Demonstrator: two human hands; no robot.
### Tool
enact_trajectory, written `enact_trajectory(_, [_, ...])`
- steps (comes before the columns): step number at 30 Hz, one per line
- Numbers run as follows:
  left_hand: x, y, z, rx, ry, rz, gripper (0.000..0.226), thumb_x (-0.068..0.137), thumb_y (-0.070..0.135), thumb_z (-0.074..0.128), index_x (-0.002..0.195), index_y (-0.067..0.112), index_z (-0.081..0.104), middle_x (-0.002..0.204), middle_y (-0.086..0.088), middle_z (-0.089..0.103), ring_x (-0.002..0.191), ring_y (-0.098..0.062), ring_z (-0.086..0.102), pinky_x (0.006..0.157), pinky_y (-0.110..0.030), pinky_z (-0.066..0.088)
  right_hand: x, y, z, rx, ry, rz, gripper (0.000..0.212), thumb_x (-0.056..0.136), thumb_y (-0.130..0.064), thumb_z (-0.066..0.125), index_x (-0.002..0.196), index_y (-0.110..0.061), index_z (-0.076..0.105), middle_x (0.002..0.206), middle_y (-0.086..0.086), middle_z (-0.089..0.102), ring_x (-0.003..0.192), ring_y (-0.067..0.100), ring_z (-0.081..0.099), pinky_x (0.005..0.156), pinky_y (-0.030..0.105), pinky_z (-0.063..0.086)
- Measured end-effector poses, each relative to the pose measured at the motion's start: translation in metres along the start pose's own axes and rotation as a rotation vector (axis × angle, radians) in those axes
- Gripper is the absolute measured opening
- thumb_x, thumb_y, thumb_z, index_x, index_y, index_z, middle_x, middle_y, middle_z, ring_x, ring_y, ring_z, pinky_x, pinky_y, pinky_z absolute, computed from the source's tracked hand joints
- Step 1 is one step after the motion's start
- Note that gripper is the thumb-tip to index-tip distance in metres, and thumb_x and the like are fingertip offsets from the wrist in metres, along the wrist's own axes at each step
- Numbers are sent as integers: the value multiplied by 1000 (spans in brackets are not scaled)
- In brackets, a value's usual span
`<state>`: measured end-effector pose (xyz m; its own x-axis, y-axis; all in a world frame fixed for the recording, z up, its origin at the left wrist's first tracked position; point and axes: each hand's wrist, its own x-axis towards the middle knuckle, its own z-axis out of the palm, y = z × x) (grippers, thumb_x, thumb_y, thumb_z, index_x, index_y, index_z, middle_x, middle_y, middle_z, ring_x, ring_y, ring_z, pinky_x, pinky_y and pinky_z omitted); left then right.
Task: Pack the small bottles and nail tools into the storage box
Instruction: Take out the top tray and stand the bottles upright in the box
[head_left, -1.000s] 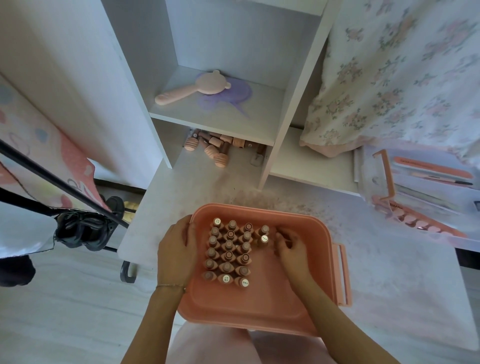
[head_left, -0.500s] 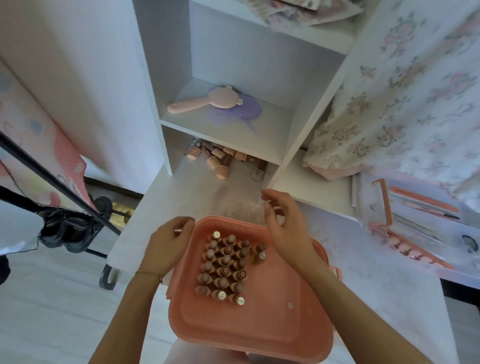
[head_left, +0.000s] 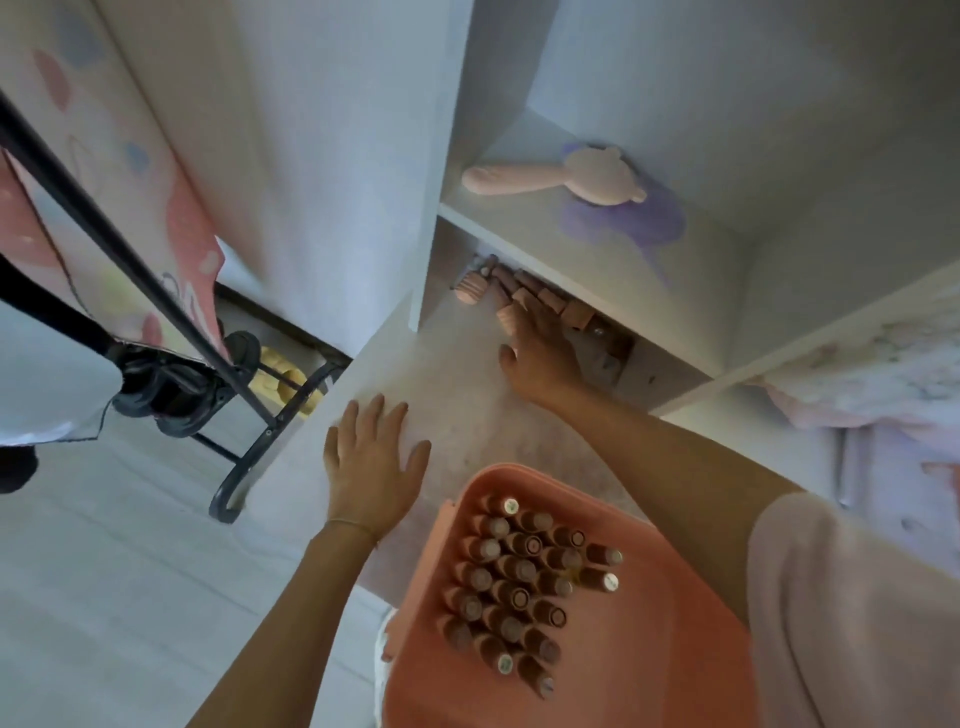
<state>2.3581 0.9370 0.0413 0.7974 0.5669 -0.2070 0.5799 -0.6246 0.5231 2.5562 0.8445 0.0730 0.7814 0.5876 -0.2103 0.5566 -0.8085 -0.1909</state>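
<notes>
1. A person leans over a white desk (head_left: 467, 395), seen from a camera on their head looking down at both bare arms.
2. The left hand (head_left: 371, 467) lies flat on the desk, palm down, fingers straight and spread. It holds nothing.
3. The right hand (head_left: 540, 348) reaches forward into the low opening under a shelf (head_left: 597, 260). Its fingers are stretched out over a loose pile of small bottles and nail tools (head_left: 524, 293). They touch or nearly touch the pile; whether any item is gripped cannot be told.
4. In that pile, a ribbed pink piece (head_left: 471, 289) lies at the left end, with several pinkish-brown bottles lying on their sides to its right.
5. A salmon-pink storage box (head_left: 649, 649) sits at the bottom of the view, nearest the person, just right of the left wrist.
6. Inside the box, bottles (head_left: 519, 577) stand packed close together in rows along its left part. The right part of the box floor is bare.
7. On the shelf above the pile lies a pink brush (head_left: 561, 179) with a bear-shaped head, resting partly on a purple item (head_left: 634, 223).
8. To the left, beyond the desk edge, a black metal rack (head_left: 156, 291) stands on a pale floor (head_left: 130, 597), with dark shoes (head_left: 171, 389) at its base.
9. A pale pink sleeve (head_left: 852, 613) covers the right upper arm at the lower right.
</notes>
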Motion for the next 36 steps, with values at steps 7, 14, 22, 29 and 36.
enact_trajectory(7, [-4,-8,15,-27,60,49,54,93,42,42,143,25,29,156,-1,11,143,-22,-7,110,-33,-17,-21,-11,18,40,-86,-196,53,91,-15,42,141,-12,24,156,-2,-8,143,25,-2,112,43,24])
enact_trajectory(14, [0,10,14,-71,101,-58,47,91,38,46,135,22,41,152,-5,22,143,-24,0,112,-40,-11,-51,-9,6,266,-165,-415,50,87,-15,53,136,-19,41,146,4,35,136,21,28,109,31,27])
enact_trajectory(22, [26,27,13,-55,90,-39,71,84,52,54,142,21,28,150,-4,25,140,-21,10,113,-40,2,-39,-5,11,329,-310,3,61,84,-34,61,136,-16,35,135,7,35,125,23,34,99,34,35])
enact_trajectory(29, [11,23,15,-55,160,-47,41,81,41,62,115,17,60,139,-7,40,129,-24,27,104,-36,21,-42,-10,2,516,-379,47,18,81,-15,60,67,-21,50,68,-6,49,67,11,51,56,20,36])
enact_trajectory(36, [9,29,8,-192,130,-32,21,85,21,58,103,10,60,100,-8,61,91,-24,58,81,-37,45,-61,-2,-31,625,-372,9,14,82,-19,61,91,-19,50,83,-6,56,75,7,54,63,21,42])
